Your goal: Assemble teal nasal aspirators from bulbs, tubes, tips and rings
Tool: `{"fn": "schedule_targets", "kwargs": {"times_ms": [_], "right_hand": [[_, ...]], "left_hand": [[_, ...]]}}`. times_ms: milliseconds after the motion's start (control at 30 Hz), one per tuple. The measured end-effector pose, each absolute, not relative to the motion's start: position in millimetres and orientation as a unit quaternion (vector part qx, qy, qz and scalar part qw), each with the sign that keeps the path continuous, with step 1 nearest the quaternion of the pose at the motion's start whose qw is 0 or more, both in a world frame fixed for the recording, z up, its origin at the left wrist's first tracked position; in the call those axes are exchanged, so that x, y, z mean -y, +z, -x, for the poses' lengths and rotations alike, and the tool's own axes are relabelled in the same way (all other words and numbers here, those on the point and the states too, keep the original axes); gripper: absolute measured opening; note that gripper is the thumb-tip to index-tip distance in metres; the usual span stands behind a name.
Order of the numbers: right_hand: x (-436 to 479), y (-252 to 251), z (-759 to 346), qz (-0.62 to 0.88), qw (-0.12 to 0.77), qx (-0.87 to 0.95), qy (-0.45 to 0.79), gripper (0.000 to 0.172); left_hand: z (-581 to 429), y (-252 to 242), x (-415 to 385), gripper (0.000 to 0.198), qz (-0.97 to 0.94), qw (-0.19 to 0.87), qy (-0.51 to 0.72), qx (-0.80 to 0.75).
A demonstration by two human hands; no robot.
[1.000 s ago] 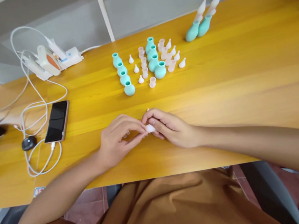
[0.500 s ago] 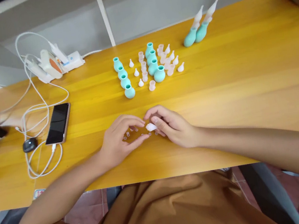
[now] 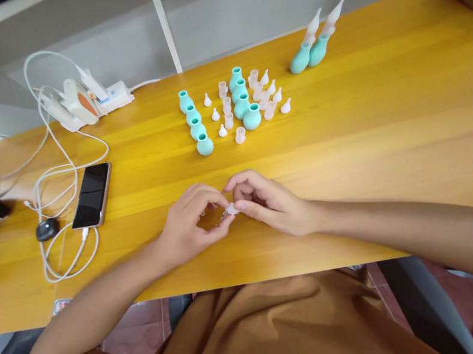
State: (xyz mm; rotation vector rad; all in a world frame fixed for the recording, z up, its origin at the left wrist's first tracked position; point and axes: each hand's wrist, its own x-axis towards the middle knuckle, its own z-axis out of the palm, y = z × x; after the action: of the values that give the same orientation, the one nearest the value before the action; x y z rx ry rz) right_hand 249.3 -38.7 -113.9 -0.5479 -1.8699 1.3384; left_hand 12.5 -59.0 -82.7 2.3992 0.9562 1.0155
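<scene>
A small white nozzle-like piece [image 3: 232,209] is pinched between my two hands above the table. My left hand [image 3: 192,221] grips its left side with thumb and fingertips. From the right, the thumb and fingers of my right hand [image 3: 273,204] close on the same piece and cover part of it. Several tiny clear rings [image 3: 202,213] lie under my left hand, mostly hidden. Farther back, several teal bulbs [image 3: 204,145] stand in two rows, with small white tips [image 3: 222,130] and translucent pink collars [image 3: 240,135] beside them.
Two assembled teal bulb aspirators [image 3: 318,50] with long white nozzles lie at the back right. Left of my hands are a phone [image 3: 92,195], a black earbud-like case [image 3: 47,229], looping white cables [image 3: 37,197] and a power strip [image 3: 116,95]. The table edge runs close to my body.
My left fingers have closed from an open curve onto the small white piece. My right hand has brought it slightly left and toward me. The rows of parts have stayed put.
</scene>
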Motion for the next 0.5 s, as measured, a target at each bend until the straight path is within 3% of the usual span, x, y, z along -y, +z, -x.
{"fn": "schedule_targets", "kwargs": {"times_ms": [200,500], "right_hand": [[-4.1,-111.9,-279.3,0.349,0.407,0.785,0.311,0.028],[-62.2,-124.5,-310.4,0.419,0.106,0.900,0.048,0.042]], "left_hand": [[-3.9,-81.8,51.5,0.022,-0.853,0.190,0.302,-0.381],[3.9,-85.8,39.0,0.014,-0.862,0.151,0.261,-0.408]]}}
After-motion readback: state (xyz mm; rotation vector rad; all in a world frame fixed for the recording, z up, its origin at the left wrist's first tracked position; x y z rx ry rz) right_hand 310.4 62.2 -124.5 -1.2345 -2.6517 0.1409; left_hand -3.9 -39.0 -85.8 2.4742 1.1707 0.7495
